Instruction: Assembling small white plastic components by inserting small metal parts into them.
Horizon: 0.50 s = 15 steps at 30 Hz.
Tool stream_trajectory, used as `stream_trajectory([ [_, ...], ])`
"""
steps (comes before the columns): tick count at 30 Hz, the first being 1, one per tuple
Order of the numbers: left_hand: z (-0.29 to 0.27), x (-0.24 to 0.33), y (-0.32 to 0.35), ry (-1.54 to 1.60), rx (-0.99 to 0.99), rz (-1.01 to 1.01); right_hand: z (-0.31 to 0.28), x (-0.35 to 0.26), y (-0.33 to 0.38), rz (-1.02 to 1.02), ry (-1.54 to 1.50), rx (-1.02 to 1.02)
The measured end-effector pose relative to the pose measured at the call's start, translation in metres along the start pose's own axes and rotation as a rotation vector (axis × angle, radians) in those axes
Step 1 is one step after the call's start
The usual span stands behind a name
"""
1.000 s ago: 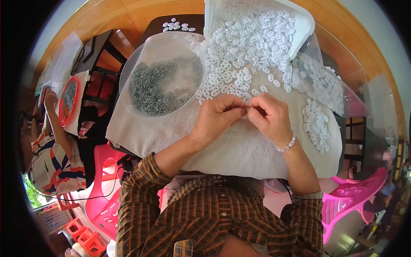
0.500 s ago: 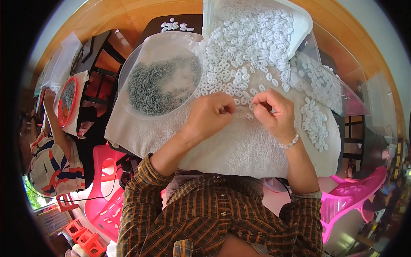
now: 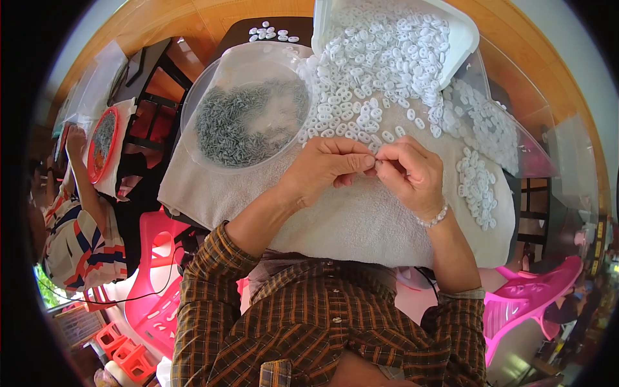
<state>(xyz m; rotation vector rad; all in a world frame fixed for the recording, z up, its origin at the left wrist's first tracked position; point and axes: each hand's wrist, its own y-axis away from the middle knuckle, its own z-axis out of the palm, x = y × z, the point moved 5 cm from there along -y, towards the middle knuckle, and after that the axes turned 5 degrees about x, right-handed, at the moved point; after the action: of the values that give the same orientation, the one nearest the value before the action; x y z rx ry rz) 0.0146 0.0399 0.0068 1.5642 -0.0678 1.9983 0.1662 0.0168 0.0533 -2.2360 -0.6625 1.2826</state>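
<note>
Both of my hands meet over the towel, fingertips pinched together and touching. The thumb and fingers of my left hand (image 3: 322, 169) close toward the right fingertips. My right hand (image 3: 412, 175), with a beaded bracelet (image 3: 433, 218) at the wrist, is curled in a pinch. Whatever small piece sits between the fingertips is mostly covered, so I cannot make it out. Just beyond the hands lie loose white oval pieces with two holes (image 3: 348, 116), spilling from a white bin (image 3: 469, 39). To the left, a clear round tub (image 3: 188, 109) holds many small grey screw-like pieces (image 3: 225, 132).
A beige towel (image 3: 348, 226) covers the table. A small heap of white ovals (image 3: 476, 187) lies at right, beside a clear bag of them (image 3: 483, 119). Several white ovals (image 3: 274, 33) sit at the far left edge. Another person (image 3: 84, 226) works at left by a red tray (image 3: 108, 145).
My hands were apart and have come together at the fingertips. The left hand moved right, its thumb and fingers now extended toward the right hand. The view shifted slightly.
</note>
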Motion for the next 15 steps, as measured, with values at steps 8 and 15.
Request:
stream_trajectory([
  [8, -0.005, 0.001, -0.004, 0.074, 0.000, 0.079, -0.013, 0.011, -0.001, 0.029, 0.301, -0.266],
  [15, -0.003, 0.001, -0.005, 0.098, -0.043, 0.075, 0.005, 0.008, 0.012, -0.049, 0.575, -0.417],
])
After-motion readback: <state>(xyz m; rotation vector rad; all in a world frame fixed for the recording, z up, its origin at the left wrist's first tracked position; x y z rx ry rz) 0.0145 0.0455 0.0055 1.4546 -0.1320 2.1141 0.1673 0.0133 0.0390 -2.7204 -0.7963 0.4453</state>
